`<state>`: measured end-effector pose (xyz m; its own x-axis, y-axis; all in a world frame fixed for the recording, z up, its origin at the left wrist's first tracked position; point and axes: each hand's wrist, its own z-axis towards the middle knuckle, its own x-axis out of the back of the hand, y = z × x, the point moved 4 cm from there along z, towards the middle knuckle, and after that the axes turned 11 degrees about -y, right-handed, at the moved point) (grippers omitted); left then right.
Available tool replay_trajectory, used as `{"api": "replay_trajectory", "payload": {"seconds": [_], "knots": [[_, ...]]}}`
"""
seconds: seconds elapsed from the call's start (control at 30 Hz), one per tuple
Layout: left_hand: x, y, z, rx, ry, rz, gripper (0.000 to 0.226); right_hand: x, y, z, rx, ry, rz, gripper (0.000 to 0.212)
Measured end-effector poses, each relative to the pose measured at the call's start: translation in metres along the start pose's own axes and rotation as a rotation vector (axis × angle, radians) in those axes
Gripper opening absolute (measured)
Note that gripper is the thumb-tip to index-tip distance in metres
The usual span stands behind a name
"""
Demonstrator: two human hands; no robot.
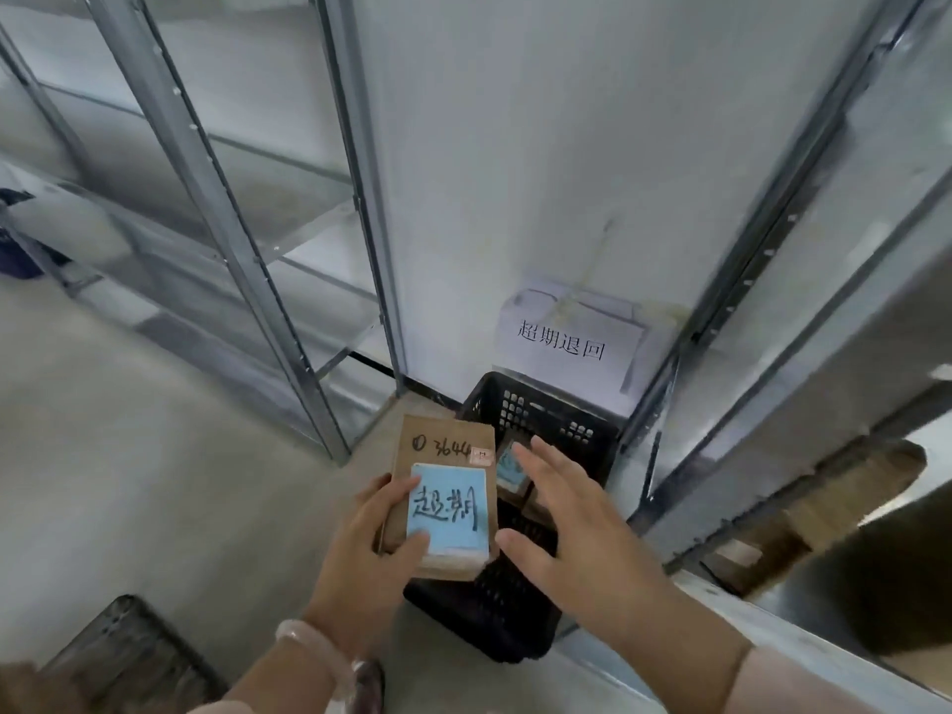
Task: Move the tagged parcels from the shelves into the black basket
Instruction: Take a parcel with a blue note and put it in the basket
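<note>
Gripped in the left hand point(360, 546), a brown cardboard parcel point(440, 494) with a blue handwritten tag point(447, 507) hangs over the black slotted plastic basket point(541, 414); the right hand point(561, 517) hovers beside it, fingers spread, holding nothing.

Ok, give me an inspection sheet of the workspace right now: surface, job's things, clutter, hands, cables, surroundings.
Surface: bare concrete floor.
Job's things: brown parcel with blue tag, held above the near left of the black basket; second tagged parcel already inside.
Clutter: dark ribbed object at lower left, cannot tell what; cardboard boxes on the right shelf.
Hands: left hand grips the brown parcel; right hand open, fingers spread over the basket.
Cables: nothing seen.
Surroundings: metal shelving on both sides; paper sign on the white wall behind the basket.
</note>
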<state>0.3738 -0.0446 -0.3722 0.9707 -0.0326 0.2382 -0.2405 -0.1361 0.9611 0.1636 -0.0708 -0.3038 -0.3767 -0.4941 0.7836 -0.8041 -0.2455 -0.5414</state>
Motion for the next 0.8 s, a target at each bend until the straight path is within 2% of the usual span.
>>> {"api": "replay_trajectory", "payload": {"seconds": [0.13, 0.43, 0.63, 0.8], "knots": [[0.003, -0.031, 0.068, 0.031, -0.12, 0.058, 0.052, -0.007, 0.012, 0.044, -0.111, 0.023, 0.024, 0.078], [-0.019, -0.104, 0.251, 0.108, -0.521, 0.106, 0.05, -0.019, 0.085, 0.151, -0.564, 0.115, 0.041, 0.074], [-0.085, -0.161, 0.332, 0.131, -0.692, 0.168, 0.05, -0.039, 0.145, 0.189, -0.768, 0.214, 0.118, 0.071], [-0.148, -0.213, 0.373, 0.116, -0.796, 0.229, 0.049, -0.075, 0.181, 0.198, -0.84, 0.209, 0.128, 0.076]]}}
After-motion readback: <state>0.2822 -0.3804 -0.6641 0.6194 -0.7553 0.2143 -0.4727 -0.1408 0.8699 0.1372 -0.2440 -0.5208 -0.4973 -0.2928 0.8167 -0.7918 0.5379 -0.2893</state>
